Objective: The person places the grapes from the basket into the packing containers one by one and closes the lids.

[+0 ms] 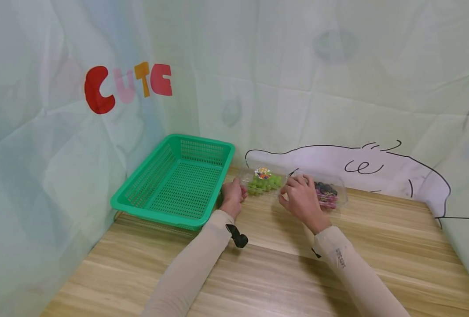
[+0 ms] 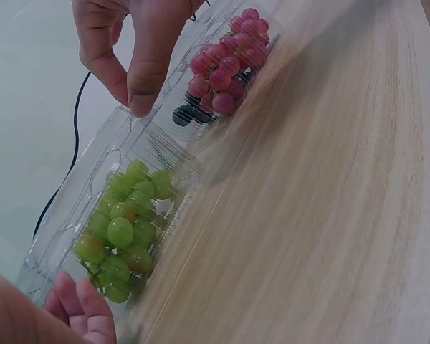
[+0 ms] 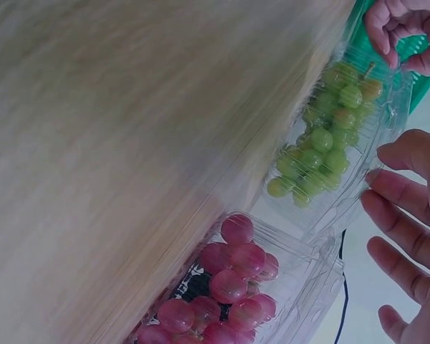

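A clear plastic box (image 2: 64, 215) of green grapes (image 1: 260, 184) sits at the back of the table, with a colourful round sticker (image 1: 262, 173) showing above the grapes. My left hand (image 1: 232, 193) pinches its left end, thumb and finger at the edge in the right wrist view. At the other end, my right hand (image 1: 302, 198) has its thumb and index finger close together on the corner, the other fingers spread apart. Just right of this hand stands a second clear box (image 3: 308, 265) with red grapes (image 2: 229, 61) and dark grapes (image 1: 324, 188).
Left of the boxes lies a green plastic basket (image 1: 214, 196) with slotted sides, close by my left hand. The wooden table (image 1: 274, 281) ends at a cloth backdrop (image 1: 234, 57), printed with a cartoon figure and coloured letters (image 1: 100, 90).
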The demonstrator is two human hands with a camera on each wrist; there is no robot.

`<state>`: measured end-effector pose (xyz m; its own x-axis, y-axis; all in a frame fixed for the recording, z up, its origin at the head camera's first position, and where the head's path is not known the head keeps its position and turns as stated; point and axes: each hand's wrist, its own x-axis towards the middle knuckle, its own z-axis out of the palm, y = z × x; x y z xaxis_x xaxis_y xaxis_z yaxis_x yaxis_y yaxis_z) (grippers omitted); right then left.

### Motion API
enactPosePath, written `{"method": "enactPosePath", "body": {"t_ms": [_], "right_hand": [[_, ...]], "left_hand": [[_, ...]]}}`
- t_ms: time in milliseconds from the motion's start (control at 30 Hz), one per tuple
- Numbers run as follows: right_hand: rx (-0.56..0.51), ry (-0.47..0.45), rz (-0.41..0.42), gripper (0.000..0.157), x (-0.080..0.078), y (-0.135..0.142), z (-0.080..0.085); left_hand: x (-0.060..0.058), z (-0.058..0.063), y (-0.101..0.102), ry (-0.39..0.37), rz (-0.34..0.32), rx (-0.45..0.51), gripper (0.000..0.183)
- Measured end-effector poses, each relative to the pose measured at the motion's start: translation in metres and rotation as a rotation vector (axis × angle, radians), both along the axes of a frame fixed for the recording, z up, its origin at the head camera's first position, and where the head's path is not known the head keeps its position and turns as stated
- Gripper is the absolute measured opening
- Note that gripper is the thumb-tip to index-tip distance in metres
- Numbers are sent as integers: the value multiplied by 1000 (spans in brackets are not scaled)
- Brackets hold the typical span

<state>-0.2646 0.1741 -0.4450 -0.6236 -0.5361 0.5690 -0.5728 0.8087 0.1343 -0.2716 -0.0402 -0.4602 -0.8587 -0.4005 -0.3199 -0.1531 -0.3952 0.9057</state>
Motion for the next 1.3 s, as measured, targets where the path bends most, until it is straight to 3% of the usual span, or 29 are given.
{"method": "enactPosePath", "body": {"t_ms": [1300], "right_hand": [[1,-9,-15,13,1,-1,0]], "left_hand": [[-1,-2,-2,18,-32,-28,36]]}}
